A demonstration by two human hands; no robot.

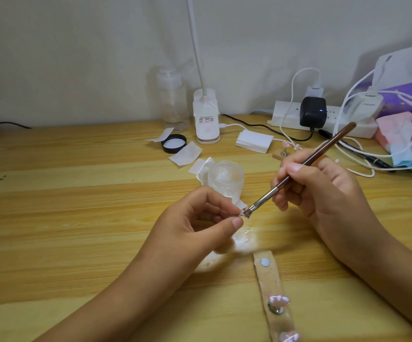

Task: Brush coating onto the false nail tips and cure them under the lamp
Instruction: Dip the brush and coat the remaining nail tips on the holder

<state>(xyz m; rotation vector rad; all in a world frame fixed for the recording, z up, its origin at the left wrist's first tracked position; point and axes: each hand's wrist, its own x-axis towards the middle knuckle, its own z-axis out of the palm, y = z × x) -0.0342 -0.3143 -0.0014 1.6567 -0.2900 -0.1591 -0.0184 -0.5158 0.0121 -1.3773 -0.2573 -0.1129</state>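
Pointing down and left, the thin brush (306,164) slants from its brown handle end, up past the right hand (323,188), to its silver neck and flat bristles. The bristles touch a tiny clear nail tip (237,214). The left hand (200,218) pinches that tip between thumb and curled fingers. The right fingers curl round the handle. Just behind the left fingers stands a round clear jar (226,176). Below the fingers, a tan strip (269,275) with pink nail tips (279,300) lies on the smooth wooden table (64,218). Wide wood spreads left of the fingers.
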